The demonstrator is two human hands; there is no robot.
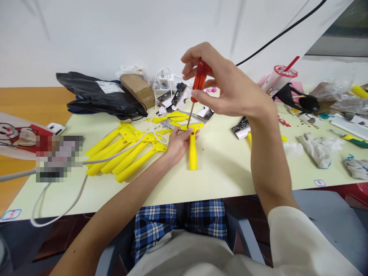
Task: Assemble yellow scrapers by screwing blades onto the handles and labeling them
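Midway between the front and back edges of the table (224, 176), steadying a T-shaped yellow piece (193, 153) with the left hand (176, 143), pinching its head snugly with thumb on top, and pointing its handle toward the front edge. With the right hand (230, 88), gripping a red screwdriver (199, 80) by its chunky handle, using loosely curved fingers, and planting its tip on the yellow head.

Looking like hard plastic, so probably feeling light and stiff, maybe slick along the smooth handle, hardly fragile. Best taking hold at the head tbh, close beside the tip but not under it. Same deal with the yellow pile (133, 167) toward the left edge, guessing by looks.

Container-wise: near the back left corner, seeing a black plastic bag (92, 96), bulging but hiding its contents, plus a cardboard box (139, 90) beside it, also giving nothing away. Toward the back right, spotting a lidded cup (277, 82) with a red straw (291, 64), not making out any fill level.
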